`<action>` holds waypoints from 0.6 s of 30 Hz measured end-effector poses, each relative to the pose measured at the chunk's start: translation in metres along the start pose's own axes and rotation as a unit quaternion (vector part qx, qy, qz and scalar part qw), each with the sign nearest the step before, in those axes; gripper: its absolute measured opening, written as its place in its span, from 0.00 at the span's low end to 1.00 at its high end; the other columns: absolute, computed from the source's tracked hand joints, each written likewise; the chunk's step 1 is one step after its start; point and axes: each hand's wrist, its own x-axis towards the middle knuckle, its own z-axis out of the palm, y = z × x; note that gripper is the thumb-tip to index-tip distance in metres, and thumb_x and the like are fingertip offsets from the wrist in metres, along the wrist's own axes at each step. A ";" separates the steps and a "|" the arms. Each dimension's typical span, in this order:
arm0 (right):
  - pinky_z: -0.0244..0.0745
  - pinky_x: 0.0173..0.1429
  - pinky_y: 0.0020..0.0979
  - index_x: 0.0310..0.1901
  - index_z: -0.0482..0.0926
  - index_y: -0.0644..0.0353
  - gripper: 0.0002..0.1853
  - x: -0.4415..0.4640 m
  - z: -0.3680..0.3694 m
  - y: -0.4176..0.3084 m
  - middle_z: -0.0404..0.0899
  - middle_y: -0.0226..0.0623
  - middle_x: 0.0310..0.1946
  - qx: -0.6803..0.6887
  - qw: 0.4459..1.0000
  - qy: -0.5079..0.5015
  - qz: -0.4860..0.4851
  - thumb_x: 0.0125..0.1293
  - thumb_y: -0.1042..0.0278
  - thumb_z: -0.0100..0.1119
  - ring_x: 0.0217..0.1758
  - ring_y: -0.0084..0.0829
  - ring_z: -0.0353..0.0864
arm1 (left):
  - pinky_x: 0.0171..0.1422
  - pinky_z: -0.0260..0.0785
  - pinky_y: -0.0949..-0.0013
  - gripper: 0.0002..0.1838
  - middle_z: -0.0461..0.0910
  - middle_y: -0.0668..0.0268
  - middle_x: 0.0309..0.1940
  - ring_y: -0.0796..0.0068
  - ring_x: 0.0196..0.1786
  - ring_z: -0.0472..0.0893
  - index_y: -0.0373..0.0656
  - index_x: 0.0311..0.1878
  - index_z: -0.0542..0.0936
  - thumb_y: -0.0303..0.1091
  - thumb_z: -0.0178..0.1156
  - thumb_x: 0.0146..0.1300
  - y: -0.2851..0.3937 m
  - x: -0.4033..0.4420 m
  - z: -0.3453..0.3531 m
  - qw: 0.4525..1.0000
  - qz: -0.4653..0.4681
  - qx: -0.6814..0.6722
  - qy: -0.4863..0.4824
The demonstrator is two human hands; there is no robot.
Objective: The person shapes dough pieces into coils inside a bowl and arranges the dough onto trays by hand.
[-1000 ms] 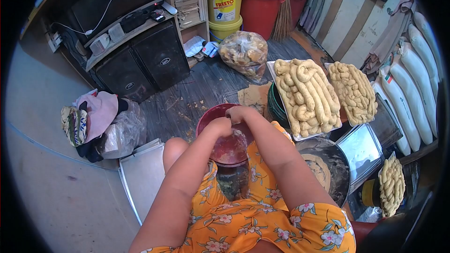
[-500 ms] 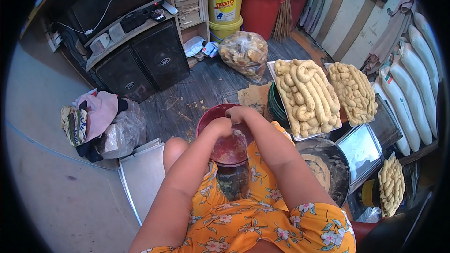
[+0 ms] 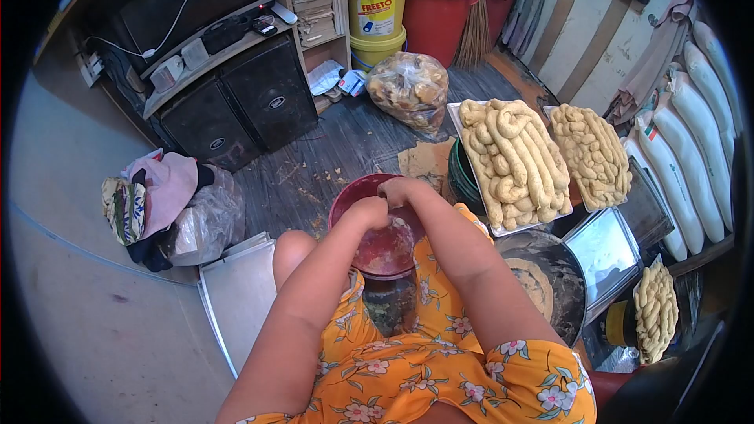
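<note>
Since the earlier frame, the left hand (image 3: 367, 213) and the right hand (image 3: 400, 189) have been kept at the same spot over the red basin (image 3: 384, 254), and any movement is too small to be made out. Both forearms (image 3: 312, 276) are stretched forward and slanted inward, so that the hands are brought together above the basin's far half, the right set slightly farther out than the left. The backs of the hands are turned up and the fingers are curled down and inward, with the tips hidden. How far each grip is opened, and whether anything is held in it, cannot be told. The basin is placed between the legs, in front of the orange floral dress (image 3: 393, 373), and its inside is smeared with pale residue. To the right of the right forearm, ropes of dough (image 3: 514, 161) are piled on a tray (image 3: 455, 115) above a green bucket (image 3: 463, 177).
</note>
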 end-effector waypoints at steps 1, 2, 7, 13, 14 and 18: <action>0.71 0.54 0.38 0.50 0.77 0.59 0.26 0.000 0.000 0.000 0.79 0.46 0.48 0.000 1.000 -0.003 -0.001 0.46 0.64 0.61 0.52 0.42 0.78 | 0.49 0.73 0.59 0.16 0.80 0.47 0.40 0.54 0.43 0.81 0.35 0.38 0.83 0.37 0.58 0.50 -0.001 0.001 0.001 1.000 -0.001 0.000 0.000; 0.71 0.54 0.38 0.50 0.77 0.59 0.25 0.000 -0.001 0.000 0.79 0.46 0.48 0.000 1.000 -0.003 -0.001 0.46 0.64 0.61 0.52 0.42 0.78 | 0.49 0.73 0.59 0.16 0.80 0.47 0.40 0.54 0.43 0.81 0.35 0.38 0.83 0.37 0.58 0.50 -0.001 0.002 0.002 1.000 -0.002 0.000 0.000; 0.71 0.53 0.38 0.50 0.77 0.59 0.25 -0.002 -0.002 -0.002 0.79 0.46 0.48 0.001 1.000 -0.002 -0.007 0.46 0.64 0.61 0.52 0.42 0.78 | 0.50 0.73 0.59 0.16 0.80 0.47 0.41 0.54 0.43 0.81 0.35 0.38 0.83 0.37 0.58 0.50 -0.003 0.004 0.004 1.000 0.003 0.004 -0.001; 0.71 0.54 0.38 0.50 0.77 0.59 0.26 -0.007 -0.004 -0.006 0.79 0.46 0.49 -0.002 1.000 0.006 0.000 0.46 0.63 0.62 0.53 0.41 0.77 | 0.49 0.73 0.59 0.16 0.81 0.48 0.39 0.54 0.43 0.81 0.36 0.37 0.83 0.37 0.58 0.50 -0.003 0.003 0.004 1.000 0.008 0.005 0.006; 0.71 0.54 0.38 0.51 0.77 0.59 0.26 -0.008 -0.004 -0.007 0.79 0.46 0.49 -0.001 1.000 0.006 0.000 0.46 0.63 0.62 0.53 0.42 0.77 | 0.49 0.73 0.60 0.16 0.81 0.48 0.39 0.54 0.43 0.82 0.36 0.36 0.83 0.37 0.58 0.50 -0.004 0.003 0.004 1.000 0.011 0.008 0.009; 0.71 0.55 0.38 0.51 0.77 0.59 0.26 -0.007 -0.003 -0.005 0.78 0.46 0.49 0.005 1.000 0.008 -0.001 0.46 0.62 0.62 0.54 0.42 0.77 | 0.49 0.73 0.59 0.16 0.81 0.48 0.39 0.54 0.43 0.82 0.36 0.36 0.83 0.37 0.58 0.49 -0.003 0.003 0.003 1.000 0.004 0.005 0.003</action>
